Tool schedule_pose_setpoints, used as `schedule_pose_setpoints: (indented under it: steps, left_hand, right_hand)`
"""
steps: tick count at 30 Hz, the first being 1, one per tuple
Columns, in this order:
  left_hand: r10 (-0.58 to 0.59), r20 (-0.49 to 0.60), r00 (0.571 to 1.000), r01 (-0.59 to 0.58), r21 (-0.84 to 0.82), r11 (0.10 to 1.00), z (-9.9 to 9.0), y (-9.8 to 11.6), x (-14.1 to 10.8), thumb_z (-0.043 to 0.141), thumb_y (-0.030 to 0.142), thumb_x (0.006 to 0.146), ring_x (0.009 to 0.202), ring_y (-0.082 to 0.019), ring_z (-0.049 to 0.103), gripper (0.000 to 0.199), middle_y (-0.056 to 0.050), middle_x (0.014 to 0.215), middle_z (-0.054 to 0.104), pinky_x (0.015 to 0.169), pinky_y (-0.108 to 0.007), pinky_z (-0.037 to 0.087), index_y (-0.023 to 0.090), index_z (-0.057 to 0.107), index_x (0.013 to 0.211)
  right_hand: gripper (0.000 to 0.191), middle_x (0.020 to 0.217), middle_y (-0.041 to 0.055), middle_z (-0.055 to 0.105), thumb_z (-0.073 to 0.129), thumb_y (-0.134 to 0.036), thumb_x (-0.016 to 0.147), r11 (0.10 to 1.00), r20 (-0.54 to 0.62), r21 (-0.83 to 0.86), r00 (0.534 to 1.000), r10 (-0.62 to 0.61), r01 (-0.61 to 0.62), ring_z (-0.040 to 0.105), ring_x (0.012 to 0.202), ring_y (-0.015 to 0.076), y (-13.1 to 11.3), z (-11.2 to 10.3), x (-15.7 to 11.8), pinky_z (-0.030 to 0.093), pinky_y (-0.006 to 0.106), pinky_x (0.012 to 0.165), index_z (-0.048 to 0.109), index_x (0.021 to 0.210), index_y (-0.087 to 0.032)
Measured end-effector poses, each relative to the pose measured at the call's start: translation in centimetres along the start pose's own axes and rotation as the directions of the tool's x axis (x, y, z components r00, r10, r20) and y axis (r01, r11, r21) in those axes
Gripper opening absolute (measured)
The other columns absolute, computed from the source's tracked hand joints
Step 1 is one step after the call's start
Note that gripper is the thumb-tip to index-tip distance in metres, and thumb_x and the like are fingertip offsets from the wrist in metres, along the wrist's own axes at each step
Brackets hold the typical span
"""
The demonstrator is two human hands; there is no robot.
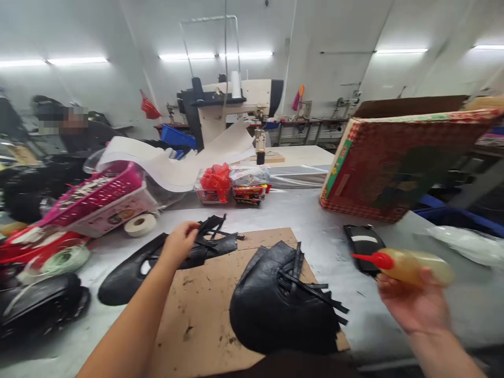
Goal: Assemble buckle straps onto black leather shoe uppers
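Observation:
My right hand (419, 302) is wrapped round a squeeze glue bottle (417, 266) of yellowish liquid. Its red pointed nozzle faces left, and the bottle lies almost level above the table. Over at the left, the curled fingers of my left hand (181, 242) grip a flat black leather shoe upper (128, 270) with narrow straps at its far end; the fingertips are partly hidden. Directly before me, a stack of similar black uppers (271, 307) rests on a stained cardboard sheet (197, 310), loose straps pointing right.
Behind the bottle lies a black piece with a white stripe (362, 241). A red patterned box (394, 168) stands at the right. Leftward are a tape roll (140, 224), a magenta basket (98, 191) and black pieces (43, 304). A sewing machine (236, 105) stands behind; a person sits far left.

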State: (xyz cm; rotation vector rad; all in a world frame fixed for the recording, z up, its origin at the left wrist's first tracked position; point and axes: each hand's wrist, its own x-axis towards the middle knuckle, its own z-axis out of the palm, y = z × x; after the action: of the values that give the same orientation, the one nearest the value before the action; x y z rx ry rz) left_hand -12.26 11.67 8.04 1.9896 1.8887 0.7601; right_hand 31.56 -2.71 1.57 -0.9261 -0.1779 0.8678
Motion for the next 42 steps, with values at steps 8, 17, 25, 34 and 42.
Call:
schedule_pose_setpoints:
  steps: [8, 17, 25, 34, 42]
  left_hand:
    - [0.461, 0.555, 0.692, -0.478, -0.127, 0.869, 12.0, 16.0, -12.4, 0.064, 0.033, 0.075, 0.096, -0.028, 0.057, 0.024, -0.009, 0.097, 0.065, 0.086, -0.04, 0.044, 0.018, 0.064, 0.093]
    - [0.323, 0.582, 0.746, -0.327, -0.102, 0.939, 15.5, 16.9, -11.9, 0.075, 0.023, 0.064, 0.104, -0.027, 0.051, 0.047, -0.009, 0.109, 0.06, 0.09, -0.041, 0.038, 0.016, 0.053, 0.106]
    - [0.261, 0.587, 0.766, -0.179, -0.195, 0.964, 15.2, 16.5, -11.4, 0.065, 0.025, 0.068, 0.084, -0.023, 0.053, 0.022, -0.002, 0.086, 0.06, 0.079, -0.035, 0.039, 0.019, 0.053, 0.085]
    - [0.304, 0.571, 0.762, -0.106, -0.354, 0.929, 16.1, 15.1, -10.9, 0.047, 0.034, 0.078, 0.084, -0.024, 0.055, 0.019, -0.002, 0.08, 0.065, 0.082, -0.037, 0.039, 0.021, 0.06, 0.076]
    - [0.296, 0.56, 0.774, -0.065, -0.395, 0.916, 16.2, 15.8, -10.9, 0.043, 0.036, 0.078, 0.077, -0.022, 0.056, 0.022, -0.002, 0.075, 0.064, 0.076, -0.035, 0.04, 0.02, 0.056, 0.069]
  right_hand:
    - [0.057, 0.073, -0.0041, 0.069, 0.087, -0.048, 0.038, 0.986, 0.169, 0.083, 0.977, 0.128, -0.143, 0.054, 0.045, 0.0077, 0.2, 0.5, -1.2, 0.048, 0.018, 0.037, 0.066, 0.085, -0.024]
    - [0.045, 0.084, -0.0018, 0.072, 0.085, -0.043, 0.052, 0.986, 0.209, 0.101, 0.972, 0.109, -0.132, 0.066, 0.061, 0.0142, -1.0, -3.0, -2.7, 0.052, 0.019, 0.04, 0.068, 0.092, -0.029]
    - [0.047, 0.082, -0.0014, 0.072, 0.086, -0.042, 0.05, 0.985, 0.167, 0.129, 0.981, 0.095, -0.117, 0.066, 0.061, 0.0149, -1.1, -3.1, -3.1, 0.053, 0.019, 0.041, 0.068, 0.091, -0.028]
    - [0.053, 0.085, 0.0004, 0.07, 0.082, -0.039, 0.055, 0.993, 0.249, -0.077, 0.966, -0.071, 0.093, 0.066, 0.067, 0.0173, -1.2, -2.8, -3.6, 0.055, 0.022, 0.045, 0.063, 0.103, -0.028]
    - [0.039, 0.085, 0.0071, 0.07, 0.082, -0.036, 0.053, 0.896, 0.297, -0.315, 0.929, -0.219, 0.312, 0.065, 0.079, 0.0245, -0.1, -4.8, -3.0, 0.056, 0.037, 0.072, 0.068, 0.086, -0.022]
